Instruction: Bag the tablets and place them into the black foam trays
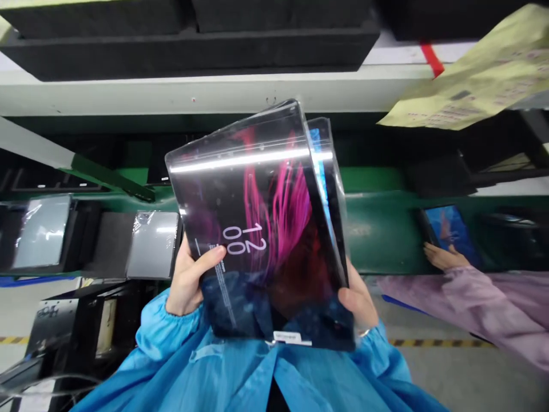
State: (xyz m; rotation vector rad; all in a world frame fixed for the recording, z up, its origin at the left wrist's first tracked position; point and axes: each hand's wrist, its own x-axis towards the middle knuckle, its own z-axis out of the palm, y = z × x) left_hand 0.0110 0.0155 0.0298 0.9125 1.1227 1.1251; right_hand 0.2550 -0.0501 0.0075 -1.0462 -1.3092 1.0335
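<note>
I hold a tablet (257, 229) upright in front of me, wrapped in clear plastic, its screen lit with pink streaks and the digits 12 00. A second wrapped tablet (328, 166) with a blue screen edge shows just behind it. My left hand (189, 280) grips the left edge, thumb across the screen. My right hand (358, 297) clasps the right edge lower down. A white label (291, 337) sits at the bottom edge. Both my sleeves are blue.
A green conveyor (377, 229) runs across behind. Grey wrapped tablets (152, 243) lie in black trays at left. A co-worker's hand (441, 257) in a pink sleeve touches a blue-screened tablet (454, 232) at right. Black foam trays (189, 46) and a yellow paper sheet (480, 74) hang above.
</note>
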